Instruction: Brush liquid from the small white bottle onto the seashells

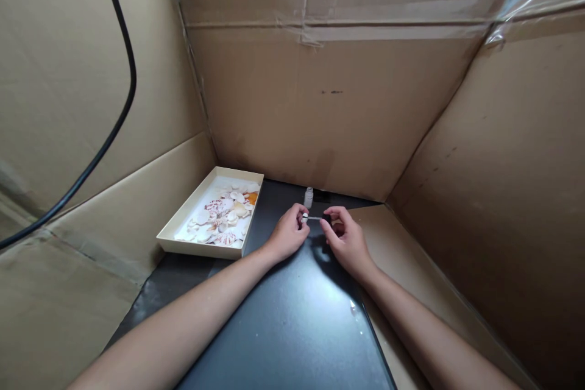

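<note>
My left hand and my right hand meet over a black mat, fingers curled. Between their fingertips runs a thin clear stick-like piece with a small white end, pinched at one end by each hand. Just beyond the hands stands a small clear bottle. To the left lies a cream tray holding several white, pink and orange seashells.
Cardboard walls enclose the space at the left, back and right, taped along the top. A black cable hangs across the left wall. A cardboard flap lies right of the mat.
</note>
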`<state>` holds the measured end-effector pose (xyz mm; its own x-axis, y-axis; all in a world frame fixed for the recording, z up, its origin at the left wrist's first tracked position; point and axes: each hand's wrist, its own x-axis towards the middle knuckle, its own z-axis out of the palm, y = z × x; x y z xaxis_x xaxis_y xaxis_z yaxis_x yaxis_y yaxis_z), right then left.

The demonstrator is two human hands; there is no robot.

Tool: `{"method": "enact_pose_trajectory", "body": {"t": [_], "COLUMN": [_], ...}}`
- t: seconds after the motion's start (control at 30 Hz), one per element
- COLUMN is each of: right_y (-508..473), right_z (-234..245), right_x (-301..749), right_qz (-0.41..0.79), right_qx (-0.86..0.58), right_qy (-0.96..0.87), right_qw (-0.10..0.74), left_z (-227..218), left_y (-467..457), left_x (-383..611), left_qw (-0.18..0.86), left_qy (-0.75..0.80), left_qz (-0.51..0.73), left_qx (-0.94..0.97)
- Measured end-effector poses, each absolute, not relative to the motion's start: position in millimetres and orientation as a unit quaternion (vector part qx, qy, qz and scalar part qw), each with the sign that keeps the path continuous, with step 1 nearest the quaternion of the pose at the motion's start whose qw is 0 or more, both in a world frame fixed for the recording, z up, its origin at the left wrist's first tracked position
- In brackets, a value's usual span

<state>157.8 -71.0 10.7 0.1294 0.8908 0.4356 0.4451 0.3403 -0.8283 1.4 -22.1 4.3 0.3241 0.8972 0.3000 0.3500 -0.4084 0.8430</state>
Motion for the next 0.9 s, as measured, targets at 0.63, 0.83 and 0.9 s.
{"method": "enact_pose_trajectory", "body": {"t": [0.63, 0.83, 0.9], "right_y": [-71.8, -72.7, -72.6], "right_z": [12.3, 14.4, 14.5], "right_x": [156.5, 155.9, 155.8], "right_qz": [0.171, 0.165, 0.165], "right_qx": [-0.537, -0.531, -0.528], "right_qy": [-0.635, -0.653, -0.648], "right_qw": [0.529, 0.515, 0.523], "left_z": [4.0, 5.8, 6.3], "left_y": [-21.1, -21.8, -22.0], "left_x": [-0.1, -0.1, -0.2], "left_qw": [0.326, 0.320, 0.319], "left_qy": [0.412, 0.413, 0.414], "left_qz": [0.401, 0.396, 0.393], "left_qx": [0.751, 0.755, 0.756]}}
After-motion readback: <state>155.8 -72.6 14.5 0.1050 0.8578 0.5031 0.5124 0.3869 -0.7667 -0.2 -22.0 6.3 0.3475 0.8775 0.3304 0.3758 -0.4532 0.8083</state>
